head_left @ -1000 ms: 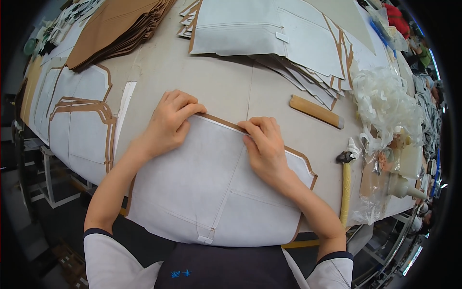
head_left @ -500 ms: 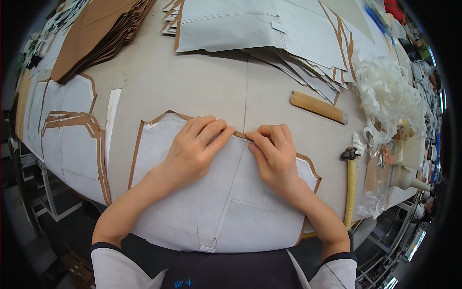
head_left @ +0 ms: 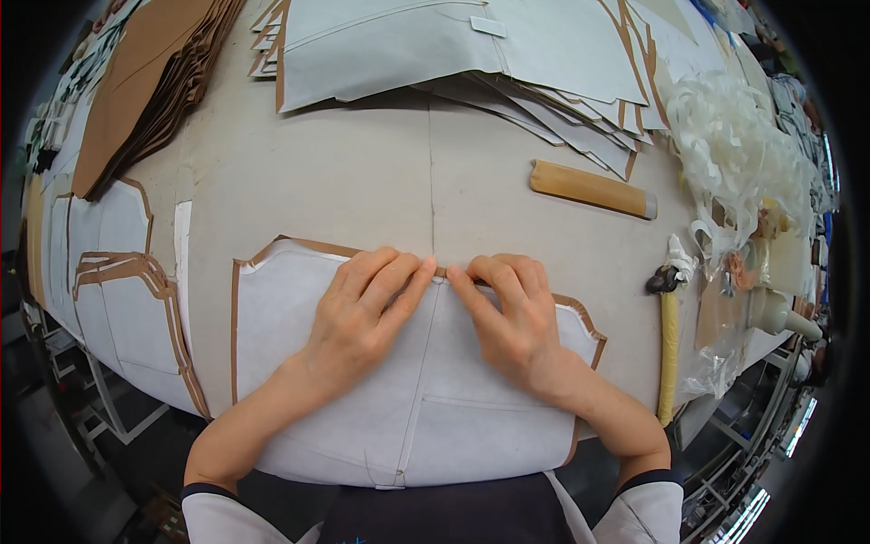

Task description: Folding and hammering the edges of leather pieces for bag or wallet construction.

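Note:
A white-backed panel with folded brown edges [head_left: 362, 426] lies in front of me, its lower end at the table's near edge. A seam runs down its middle. My left hand [head_left: 358, 313] presses bent, closed fingers on the brown far edge, just left of the seam. Just right of the seam, my right hand [head_left: 517, 313] holds the same edge with thumb and fingers. Between both sets of fingertips a short bit of the brown fold shows. The thumbs are partly hidden.
Beyond the hands sits a stack of similar panels [head_left: 390, 54]; brown pieces [head_left: 136, 82] and more panels [head_left: 136, 322] are at left. On the right are a tan block [head_left: 589, 189], a hammer with a yellow-wrapped handle [head_left: 669, 363], tangled white strips [head_left: 734, 145] and a whitish bottle [head_left: 775, 313].
My right hand has gone from a raised pinch to a flatter hold along the folded edge. The left hand keeps its place there. The whole view has shifted slightly.

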{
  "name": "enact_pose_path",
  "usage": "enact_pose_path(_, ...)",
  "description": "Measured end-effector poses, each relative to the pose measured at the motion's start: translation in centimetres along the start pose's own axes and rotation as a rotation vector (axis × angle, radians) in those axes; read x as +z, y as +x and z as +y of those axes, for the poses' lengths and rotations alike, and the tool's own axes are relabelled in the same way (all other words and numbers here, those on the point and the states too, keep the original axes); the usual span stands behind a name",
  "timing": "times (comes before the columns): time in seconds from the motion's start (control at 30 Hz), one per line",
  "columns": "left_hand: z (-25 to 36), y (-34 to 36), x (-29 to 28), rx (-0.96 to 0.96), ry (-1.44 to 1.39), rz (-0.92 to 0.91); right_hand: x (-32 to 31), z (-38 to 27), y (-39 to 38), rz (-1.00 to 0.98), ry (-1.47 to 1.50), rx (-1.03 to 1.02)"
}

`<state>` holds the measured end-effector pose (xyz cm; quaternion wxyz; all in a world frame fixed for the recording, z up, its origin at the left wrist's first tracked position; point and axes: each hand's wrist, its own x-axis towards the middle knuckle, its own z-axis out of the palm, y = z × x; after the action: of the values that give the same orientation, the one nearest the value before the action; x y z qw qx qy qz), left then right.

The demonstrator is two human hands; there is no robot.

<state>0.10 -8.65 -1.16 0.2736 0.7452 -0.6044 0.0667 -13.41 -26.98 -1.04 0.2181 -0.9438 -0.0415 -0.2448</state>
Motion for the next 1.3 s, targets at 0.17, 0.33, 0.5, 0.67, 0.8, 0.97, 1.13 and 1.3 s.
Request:
enact_pose_path(0.17,1.4,-0.4,0.8,-0.053,0.021,0.006,0.2,-0.1,-0.1,0.010,-0.019,-0.011)
enact_pose_path(0.33,3.4,-0.4,1.3,-0.149,0.008,-0.013,0.2,-0.3,0.0,-0.001,-0.033,-0.011)
enact_pose_path(0.5,4.4,-0.1,1.1,-0.143,-0.019,0.021,0.2,-0.3,-0.1,-0.014,-0.036,-0.014)
enact_pose_path(0.67,3.9,-1.6,-0.9,-0.022,-0.326,0.001,-0.1,0.0,-0.5,-0.013,0.066,0.040)
enact_pose_path(0.8,2.8,-1.4,-1.7,-0.115,-0.118,0.011,-0.2,0.2,-0.1,-0.003,0.126,0.092)
enact_pose_path(0.97,2.7,-0.9,-0.3,-0.178,-0.026,0.023,-0.2,0.3,0.6,0.000,0.264,0.173)
enact_pose_path(1.13,2.5,-0.9,0.0,-0.148,0.020,0.031,-0.8,1.0,1.0,-0.065,0.271,0.122)
enact_pose_path(1.3,2.3,-0.8,0.2,-0.132,0.007,0.019,-1.0,2.7,1.5,-0.104,0.161,-0.104)
